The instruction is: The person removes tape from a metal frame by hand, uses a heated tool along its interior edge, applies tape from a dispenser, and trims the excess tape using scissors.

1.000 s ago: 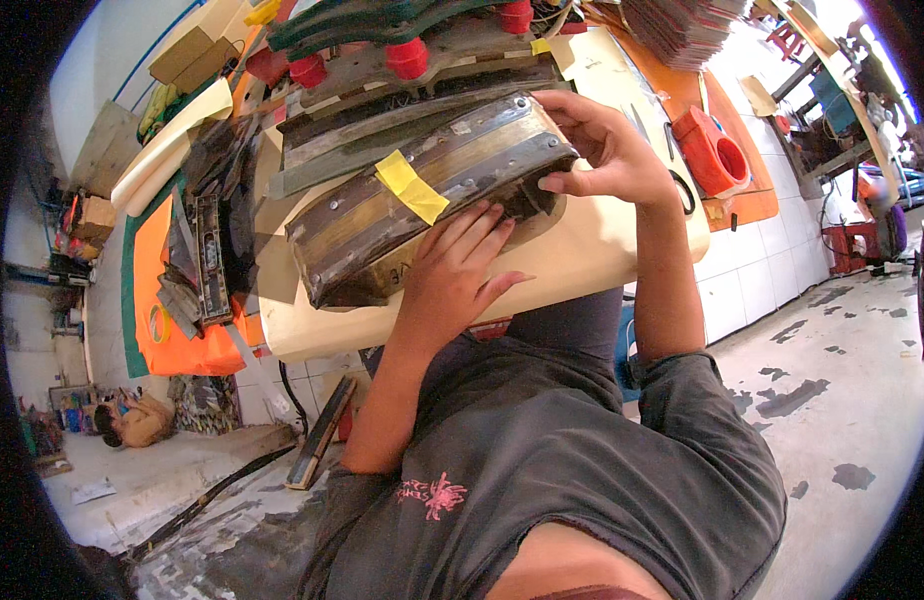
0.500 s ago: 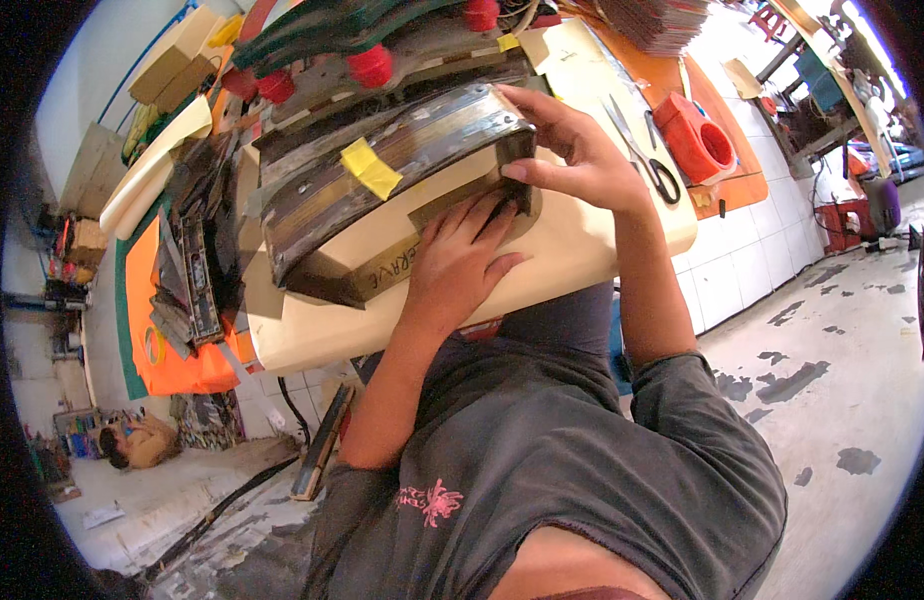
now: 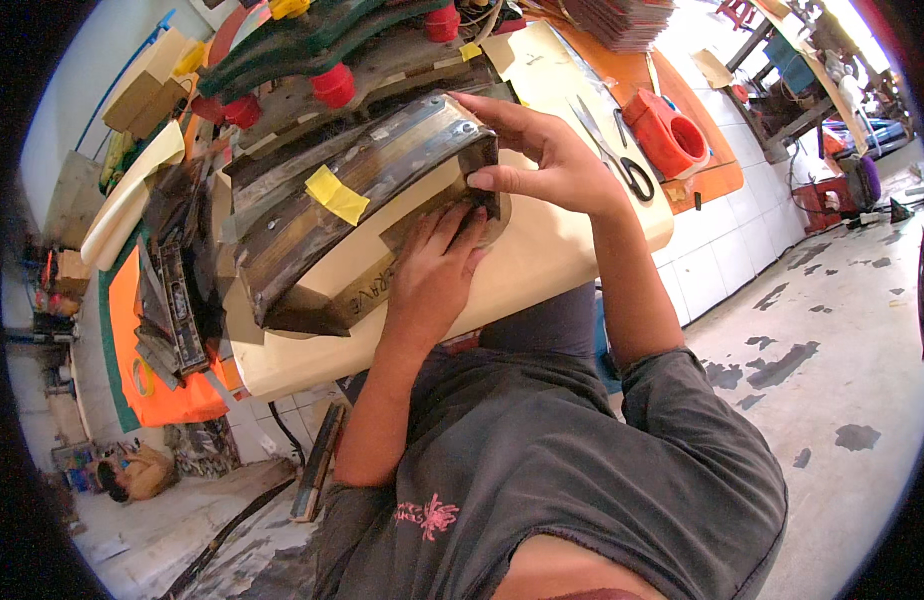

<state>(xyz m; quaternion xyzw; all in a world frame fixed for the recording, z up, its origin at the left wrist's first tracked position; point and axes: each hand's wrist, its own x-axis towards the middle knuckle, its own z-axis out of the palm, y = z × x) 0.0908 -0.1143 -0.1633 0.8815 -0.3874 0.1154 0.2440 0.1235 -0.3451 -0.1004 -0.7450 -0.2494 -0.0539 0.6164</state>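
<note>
A long, worn dark block (image 3: 402, 135) with a curved top edge and a hollow near side stands tilted on cream sheet material. A yellow tape piece (image 3: 337, 194) sticks to its top. My right hand (image 3: 552, 160) grips the block's right end, fingers over the top corner and thumb on the near face. Along the hollow side runs a brown strip (image 3: 357, 296) with handwriting on it. My left hand (image 3: 427, 275) lies with its fingers extended against the strip near that same end; its fingertips are partly in shadow.
Black-handled scissors (image 3: 617, 155) and a red tape holder (image 3: 667, 135) lie to the right. A green machine part with red knobs (image 3: 334, 86) stands behind the block. Dark strips (image 3: 177, 290) and orange sheet (image 3: 182, 398) are on the left. Another person (image 3: 137, 473) is low at far left.
The whole view has shifted, so the bench and block appear further left. My left thumb has drawn in nearer its fingers. The right hand keeps its grip on the block's end.
</note>
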